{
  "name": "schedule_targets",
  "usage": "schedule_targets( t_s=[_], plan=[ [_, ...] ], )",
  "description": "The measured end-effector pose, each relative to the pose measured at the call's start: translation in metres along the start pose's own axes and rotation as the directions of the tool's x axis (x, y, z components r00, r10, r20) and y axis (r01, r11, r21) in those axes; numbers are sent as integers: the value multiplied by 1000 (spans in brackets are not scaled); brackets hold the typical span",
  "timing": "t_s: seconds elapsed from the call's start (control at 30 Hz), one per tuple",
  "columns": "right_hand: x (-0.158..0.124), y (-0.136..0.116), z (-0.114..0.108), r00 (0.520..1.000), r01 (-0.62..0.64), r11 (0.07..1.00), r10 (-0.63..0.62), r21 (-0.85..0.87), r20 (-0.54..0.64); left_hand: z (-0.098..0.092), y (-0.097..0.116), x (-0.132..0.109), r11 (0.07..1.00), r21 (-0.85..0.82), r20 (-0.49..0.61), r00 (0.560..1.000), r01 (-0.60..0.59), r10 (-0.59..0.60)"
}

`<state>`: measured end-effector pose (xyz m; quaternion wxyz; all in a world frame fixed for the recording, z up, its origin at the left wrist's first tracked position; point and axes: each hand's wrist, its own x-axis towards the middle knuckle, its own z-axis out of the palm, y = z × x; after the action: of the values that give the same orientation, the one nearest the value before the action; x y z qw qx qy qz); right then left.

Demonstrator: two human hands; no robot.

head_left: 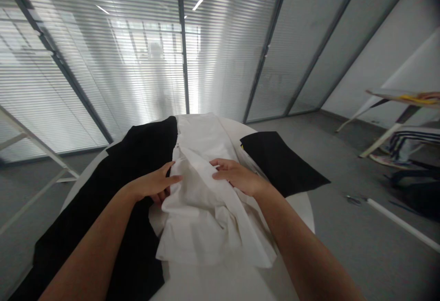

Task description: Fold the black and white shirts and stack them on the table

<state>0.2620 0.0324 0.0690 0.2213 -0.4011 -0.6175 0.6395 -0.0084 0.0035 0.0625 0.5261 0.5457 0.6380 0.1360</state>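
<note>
A white cloth [195,227], rumpled and folded over itself, lies down the middle of a round white table. My left hand [153,185] grips its left edge, with the thumb on top and the other fingers partly hidden beneath. On the other side, my right hand [237,175] pinches a fold of the same cloth between thumb and fingers. The far part of the cloth lies flatter towards the table's back edge. Black cloth [137,154] spreads along the left, under my left forearm. To the right of my right hand lies a separate black piece [280,161], overhanging the table's edge.
The white table [307,209] has a rounded rim. Behind it stands a glass partition [220,62] with blinds. A white metal frame [37,147] is at the left. At the right are another table [395,97], a white tube [402,223] and scissors [354,200] on the floor.
</note>
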Motion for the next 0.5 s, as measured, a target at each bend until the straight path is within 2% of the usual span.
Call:
schedule_targets(
  t_s=[0.07, 0.17, 0.3, 0.4, 0.5],
  plan=[
    [1, 0, -1, 1000, 5, 997, -3, 78, -27, -1, 3, -14, 997, 36, 142, 988, -65, 59],
    [1, 0, -2, 1000, -1, 993, 5, 120, -27, -1, 7, -26, 964, 127, 289, 939, -233, 188],
    [3, 1, -3, 998, -54, 996, 56, 77, -16, 0, 12, -32, 885, 191, 383, 862, -425, 331],
    [3, 3, -3, 998, -65, 995, 63, 78, 22, -1, 14, -33, 881, 150, 451, 824, -448, 342],
    [1, 2, -2, 998, -61, 988, 58, 141, 29, -11, 6, -33, 930, 17, 515, 801, -367, 306]
  ],
)
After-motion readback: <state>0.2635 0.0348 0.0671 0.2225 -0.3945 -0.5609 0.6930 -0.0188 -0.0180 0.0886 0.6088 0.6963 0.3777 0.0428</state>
